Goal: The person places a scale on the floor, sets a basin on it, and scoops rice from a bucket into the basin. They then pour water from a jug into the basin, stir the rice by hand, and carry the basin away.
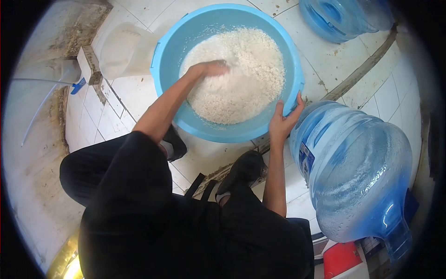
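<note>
The person wore black trousers point(116, 186) and a black top or apron point(209, 242), with dark shoes point(241, 169) and a pale sock showing at one ankle. Both forearms were bare, no sleeves reaching them. The hands point(211, 69) carried no gloves, rings or watch.

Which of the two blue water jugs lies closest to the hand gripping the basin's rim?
The large jug lying at lower right, beside the right hand; the other jug sits at the top edge.
</note>
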The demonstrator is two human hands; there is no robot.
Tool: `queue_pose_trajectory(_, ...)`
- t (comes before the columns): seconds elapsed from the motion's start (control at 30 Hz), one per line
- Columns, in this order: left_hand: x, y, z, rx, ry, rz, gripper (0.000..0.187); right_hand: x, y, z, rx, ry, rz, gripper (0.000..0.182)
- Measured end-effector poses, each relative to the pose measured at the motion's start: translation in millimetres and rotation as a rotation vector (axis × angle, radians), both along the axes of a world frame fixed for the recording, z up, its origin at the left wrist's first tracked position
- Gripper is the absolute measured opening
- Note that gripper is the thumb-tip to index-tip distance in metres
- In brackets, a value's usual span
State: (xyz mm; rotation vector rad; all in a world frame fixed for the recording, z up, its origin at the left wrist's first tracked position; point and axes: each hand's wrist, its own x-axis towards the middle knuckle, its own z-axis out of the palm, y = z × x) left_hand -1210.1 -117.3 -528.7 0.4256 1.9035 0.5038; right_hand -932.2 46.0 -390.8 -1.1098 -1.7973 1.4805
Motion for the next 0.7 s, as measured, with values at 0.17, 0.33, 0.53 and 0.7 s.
queue_pose_trajectory(0.17, 18.0, 26.6, 88.8, 0.365, 0.311, -0.512, 0.057, 1.9, -0.4, 0.3, 0.002, 0.004, -0.007, 0.050)
queue_pose_trajectory(0.33, 0.4, 124.0, 66.1, 0.293, 0.517, 0.073, 0.085, 1.5, 0.3, -7.7, 0.067, 0.007, -0.007, 0.049)
queue_pose_trajectory(0.53, 22.6, 132.1, 72.9, 0.029, 0.385, -0.348, 0.093, 1.8, -2.7, 8.5, -0.022, -0.038, 0.000, 0.050)
queue_pose_trajectory(0.7, 50.3, 90.1, 86.0, 0.080, 0.316, -0.868, 0.068, 3.7, 3.5, -7.9, 0.183, -0.028, 0.011, 0.052)
